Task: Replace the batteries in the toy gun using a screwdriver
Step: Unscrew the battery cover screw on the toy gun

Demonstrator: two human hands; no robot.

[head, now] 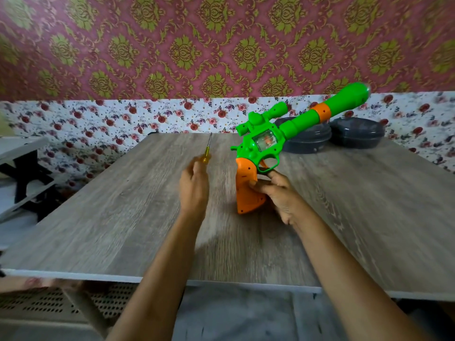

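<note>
A green toy gun [290, 124] with an orange grip and an orange ring on its barrel is raised above the grey wooden table [123, 205]. Its barrel points up and to the right. My right hand [278, 193] grips the orange handle from the right side, one finger at the trigger guard. My left hand [194, 185] holds a screwdriver [207, 150] with a yellow see-through handle, its metal shaft pointing up and away. The screwdriver is left of the gun and apart from it. The view is motion-blurred.
Two dark round lidded containers [307, 139] [357, 131] stand at the table's far right, behind the gun barrel. A white bench with black legs [22, 163] is off to the left. Patterned wallpaper rises behind the table.
</note>
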